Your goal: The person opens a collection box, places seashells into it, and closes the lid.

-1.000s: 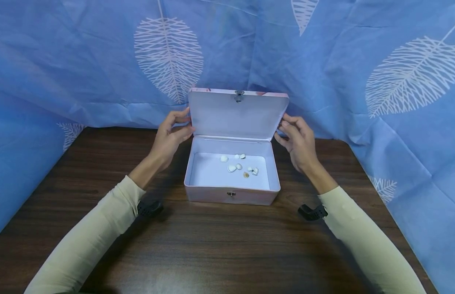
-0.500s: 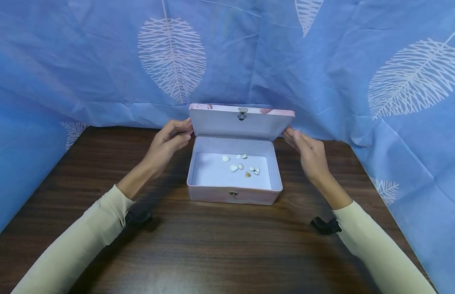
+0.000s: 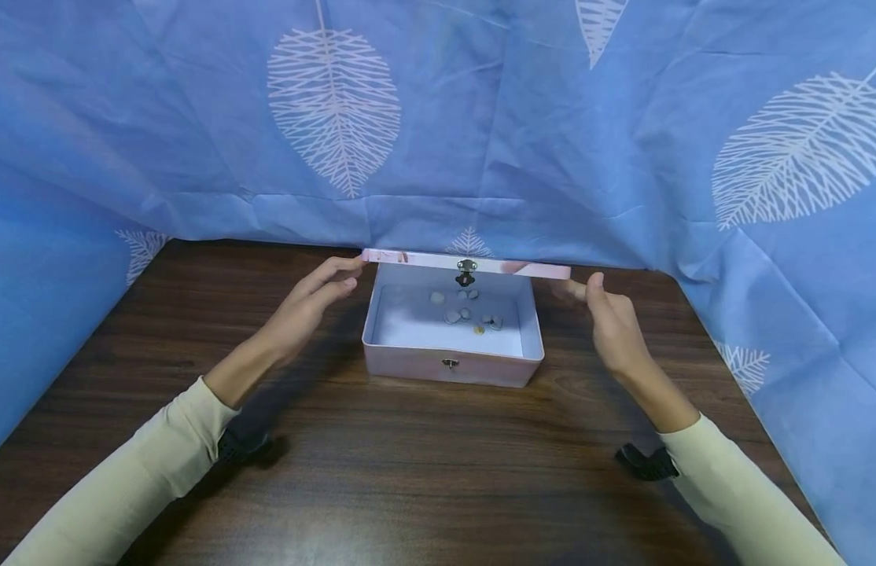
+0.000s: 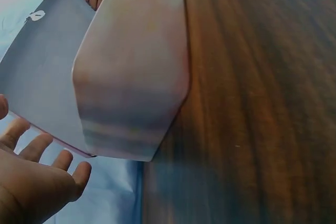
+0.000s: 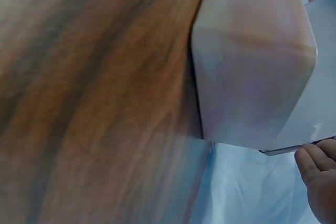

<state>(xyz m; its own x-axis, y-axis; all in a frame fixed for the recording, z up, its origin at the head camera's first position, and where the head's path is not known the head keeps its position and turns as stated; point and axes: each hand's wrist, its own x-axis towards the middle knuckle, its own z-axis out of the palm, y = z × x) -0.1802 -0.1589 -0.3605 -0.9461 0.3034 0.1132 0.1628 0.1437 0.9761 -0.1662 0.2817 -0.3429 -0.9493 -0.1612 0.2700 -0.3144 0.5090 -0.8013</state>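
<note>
A pale pink hinged tin box (image 3: pixel 410 364) stands on the table with its lid (image 3: pixel 410 258) tilted partway down over the back. Several small white seashells and one tan one (image 3: pixel 479 330) lie on its white floor. My left hand (image 3: pixel 296 314) has its fingertips at the lid's left edge, fingers extended. At the right edge of the lid is my right hand (image 3: pixel 615 326), thumb raised and the other fingers straight, their tips partly behind the lid. The right wrist view shows those fingers against the lid's rim (image 5: pixel 286 151).
The dark wood-grain table (image 3: pixel 438 464) stretches in front of the box. Behind and to both sides hangs a blue cloth (image 3: pixel 523 118) with white leaf prints, close to the box's back. A metal clasp (image 3: pixel 466 272) hangs from the lid's front edge.
The lid has swung down and forward from nearly upright, shading the shells. Both hands have moved down with it, and the right hand's thumb has come away from the lid.
</note>
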